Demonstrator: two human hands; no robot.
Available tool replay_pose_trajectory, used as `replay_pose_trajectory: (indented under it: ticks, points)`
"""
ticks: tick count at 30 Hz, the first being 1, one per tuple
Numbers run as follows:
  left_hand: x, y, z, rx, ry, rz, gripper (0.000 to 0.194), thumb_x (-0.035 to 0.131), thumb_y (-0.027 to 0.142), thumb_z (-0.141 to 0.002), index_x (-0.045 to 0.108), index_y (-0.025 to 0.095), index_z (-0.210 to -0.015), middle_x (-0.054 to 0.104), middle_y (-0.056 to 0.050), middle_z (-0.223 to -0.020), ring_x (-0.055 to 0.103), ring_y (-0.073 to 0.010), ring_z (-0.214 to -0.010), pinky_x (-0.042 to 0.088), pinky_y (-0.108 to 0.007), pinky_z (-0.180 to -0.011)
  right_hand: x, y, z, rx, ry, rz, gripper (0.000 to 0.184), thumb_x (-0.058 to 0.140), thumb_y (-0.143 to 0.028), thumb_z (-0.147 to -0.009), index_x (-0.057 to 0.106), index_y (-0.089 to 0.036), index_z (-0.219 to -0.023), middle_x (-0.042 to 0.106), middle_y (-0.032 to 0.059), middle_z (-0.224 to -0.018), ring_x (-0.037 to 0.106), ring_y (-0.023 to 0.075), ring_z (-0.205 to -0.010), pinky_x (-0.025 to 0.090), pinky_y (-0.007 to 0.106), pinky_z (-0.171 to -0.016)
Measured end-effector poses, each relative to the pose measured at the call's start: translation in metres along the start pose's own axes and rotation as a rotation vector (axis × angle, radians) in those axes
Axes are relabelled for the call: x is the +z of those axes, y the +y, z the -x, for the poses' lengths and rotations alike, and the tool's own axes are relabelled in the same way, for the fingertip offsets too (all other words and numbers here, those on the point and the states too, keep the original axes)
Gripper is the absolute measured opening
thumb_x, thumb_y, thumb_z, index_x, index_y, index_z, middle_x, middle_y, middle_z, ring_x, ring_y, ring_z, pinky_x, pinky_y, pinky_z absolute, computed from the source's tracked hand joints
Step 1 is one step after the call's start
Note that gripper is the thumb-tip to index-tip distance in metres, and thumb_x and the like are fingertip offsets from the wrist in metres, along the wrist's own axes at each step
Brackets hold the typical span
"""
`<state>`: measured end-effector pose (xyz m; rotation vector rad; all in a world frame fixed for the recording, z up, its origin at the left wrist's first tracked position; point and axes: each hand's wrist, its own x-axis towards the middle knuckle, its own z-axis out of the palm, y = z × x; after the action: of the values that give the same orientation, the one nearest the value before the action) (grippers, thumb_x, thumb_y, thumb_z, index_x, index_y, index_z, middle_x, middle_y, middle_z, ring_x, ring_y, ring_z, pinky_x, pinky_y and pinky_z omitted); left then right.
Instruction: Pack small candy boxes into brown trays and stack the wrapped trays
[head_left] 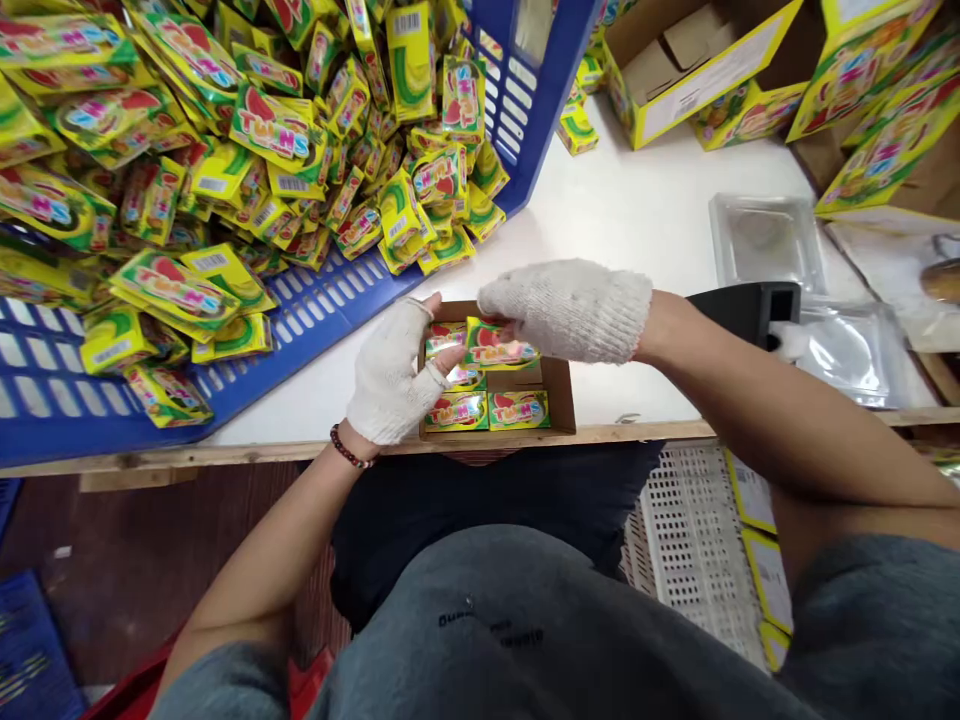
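Observation:
Both my hands wear white knitted fingerless gloves. My right hand (pixel 566 312) reaches across from the right and grips a yellow "Twins" candy pack (pixel 499 342) above a shallow cardboard box (pixel 555 395). My left hand (pixel 391 375) rests at the box's left edge, fingers spread, touching a pack at most and holding none. Inside the box, several packs lie flat, including a front pair (pixel 456 411) (pixel 518 409). The hands hide part of the box's far side. A beaded bracelet circles my left wrist.
A blue plastic basket (pixel 330 300) heaped with several loose Twins packs fills the upper left of the white table (pixel 622 190). Yellow cartons (pixel 697 70), clear plastic trays (pixel 765 240) and a black object (pixel 742 310) stand to the right. A wooden edge (pixel 225 452) fronts the table.

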<state>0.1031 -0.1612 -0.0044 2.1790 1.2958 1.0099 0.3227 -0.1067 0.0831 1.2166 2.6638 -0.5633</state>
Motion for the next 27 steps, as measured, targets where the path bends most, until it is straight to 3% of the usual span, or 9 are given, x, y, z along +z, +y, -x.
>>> replay_pose_trajectory:
  ticks: [5, 9, 14, 19, 23, 25, 27]
  points:
    - [-0.004, -0.028, 0.005, 0.005, 0.125, -0.159, 0.048, 0.056, 0.063, -0.102, 0.065, 0.021, -0.125, 0.067, -0.01, -0.111, 0.067, -0.0259, -0.103, 0.062, -0.045, -0.086, 0.034, 0.013, -0.021, 0.081, -0.405, 0.221, 0.034, 0.063, -0.017, -0.095, 0.077, -0.013, -0.125, 0.077, 0.0171, -0.124, 0.074, 0.0275, -0.107, 0.055, 0.035, -0.084]
    - [-0.007, -0.066, -0.001, -0.136, 0.14, -0.243, 0.041, 0.06, 0.053, -0.099, 0.063, 0.019, -0.122, 0.065, -0.01, -0.109, 0.068, -0.0247, -0.095, 0.063, -0.042, -0.081, 0.067, 0.015, -0.041, 0.106, -0.538, 0.221, 0.034, 0.064, -0.015, -0.096, 0.077, -0.008, -0.126, 0.076, 0.0224, -0.127, 0.074, 0.0325, -0.114, 0.057, 0.04, -0.091]
    - [0.003, -0.105, -0.037, -0.293, 0.108, -0.299, 0.043, 0.073, 0.037, -0.088, 0.06, 0.019, -0.124, 0.063, -0.014, -0.122, 0.066, -0.0329, -0.115, 0.059, -0.049, -0.1, 0.093, 0.019, -0.038, 0.144, -0.46, 0.147, 0.034, 0.071, -0.019, -0.094, 0.075, -0.011, -0.126, 0.075, 0.0214, -0.125, 0.074, 0.0323, -0.111, 0.056, 0.037, -0.088]
    - [0.026, -0.106, -0.096, -0.326, 0.14, -0.341, 0.052, 0.08, 0.036, -0.081, 0.06, 0.017, -0.125, 0.06, -0.017, -0.13, 0.061, -0.0365, -0.127, 0.053, -0.052, -0.11, 0.103, 0.018, -0.024, 0.169, -0.29, 0.094, 0.042, 0.067, -0.025, -0.098, 0.065, -0.009, -0.137, 0.068, 0.0231, -0.131, 0.073, 0.0293, -0.105, 0.052, 0.036, -0.084]
    - [0.026, -0.113, -0.122, -0.337, 0.109, -0.303, 0.027, 0.073, 0.032, -0.085, 0.063, 0.022, -0.108, 0.066, -0.012, -0.119, 0.064, -0.0355, -0.123, 0.053, -0.05, -0.109, 0.095, 0.023, -0.018, 0.162, -0.233, 0.002, 0.037, 0.07, -0.025, -0.093, 0.07, -0.014, -0.128, 0.069, 0.0187, -0.13, 0.07, 0.028, -0.109, 0.05, 0.034, -0.087]
    - [0.016, -0.122, -0.123, -0.35, 0.178, -0.229, 0.017, 0.07, 0.034, -0.088, 0.061, 0.023, -0.098, 0.068, -0.01, -0.108, 0.065, -0.0349, -0.121, 0.053, -0.05, -0.108, 0.085, 0.027, -0.016, 0.151, -0.17, -0.083, 0.03, 0.068, -0.024, -0.094, 0.073, -0.016, -0.122, 0.072, 0.0157, -0.125, 0.07, 0.0272, -0.108, 0.051, 0.034, -0.088]
    - [0.005, -0.127, -0.117, -0.365, 0.28, -0.058, 0.021, 0.07, 0.039, -0.088, 0.058, 0.023, -0.093, 0.067, -0.009, -0.101, 0.066, -0.0338, -0.118, 0.056, -0.048, -0.104, 0.072, 0.03, -0.013, 0.177, -0.055, -0.216, 0.021, 0.065, -0.022, -0.093, 0.076, -0.018, -0.111, 0.075, 0.0117, -0.114, 0.07, 0.0251, -0.102, 0.052, 0.034, -0.086]
